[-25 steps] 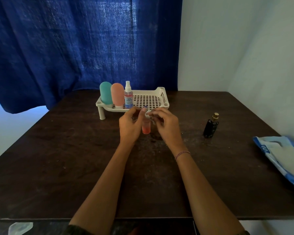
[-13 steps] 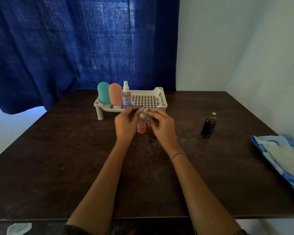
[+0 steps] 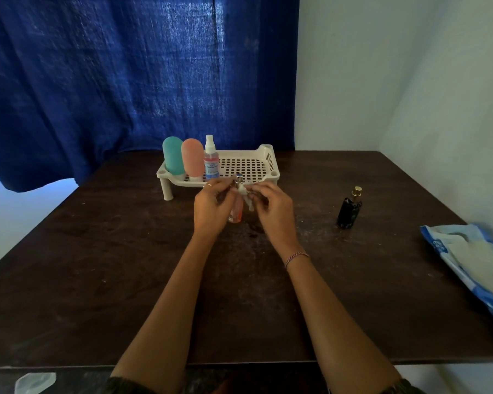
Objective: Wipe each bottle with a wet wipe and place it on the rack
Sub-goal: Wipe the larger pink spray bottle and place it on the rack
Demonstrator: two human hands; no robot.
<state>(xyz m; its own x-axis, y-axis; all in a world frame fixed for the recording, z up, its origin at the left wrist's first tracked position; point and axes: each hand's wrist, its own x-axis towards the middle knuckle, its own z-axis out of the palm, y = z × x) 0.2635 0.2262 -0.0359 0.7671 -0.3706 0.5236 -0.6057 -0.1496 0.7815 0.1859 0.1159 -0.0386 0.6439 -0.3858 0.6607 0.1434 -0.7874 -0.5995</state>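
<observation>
Now, mid-table: left hand (image 3: 211, 207) has its fingers curled round a small clear bottle (image 3: 236, 213), a slim cylinder w/ orange-pink liquid inside and a shiny silver cap on top. The bottle stands upright; whether its base touches the table (image 3: 111, 280) I can't tell. Right hand (image 3: 275, 210) pinches a crumpled white wet wipe (image 3: 246, 194) btwn thumb & fingers, held vs. the bottle's neck just below the cap. There's a thin ring (image 3: 208, 185) on a left finger and a pink-white thread bracelet (image 3: 296, 255) on the right wrist.

Just behind the hands sits the rack (image 3: 269, 157): white plastic, stubby legs, floor a grid of square holes, slotted side wall. On its left end, 3 bottles stand upright in a row:
- teal bottle (image 3: 172, 155), matte, dome-topped
- salmon bottle (image 3: 192, 160), same rounded shape
- spray bottle (image 3: 211, 162), clear w/ pinkish liquid, white nozzle, blue-white label

Off to the right, well apart from the hands, a glossy black bottle (image 3: 349, 211) w/ a gold cap stands on the table. At the right edge lies a crinkly blue & white wipes pack (image 3: 473, 260), white sheet showing. Tabletop is dark brown, matte, w/ pale smudges. A coarse-weave deep blue curtain (image 3: 125, 81) hangs behind.
</observation>
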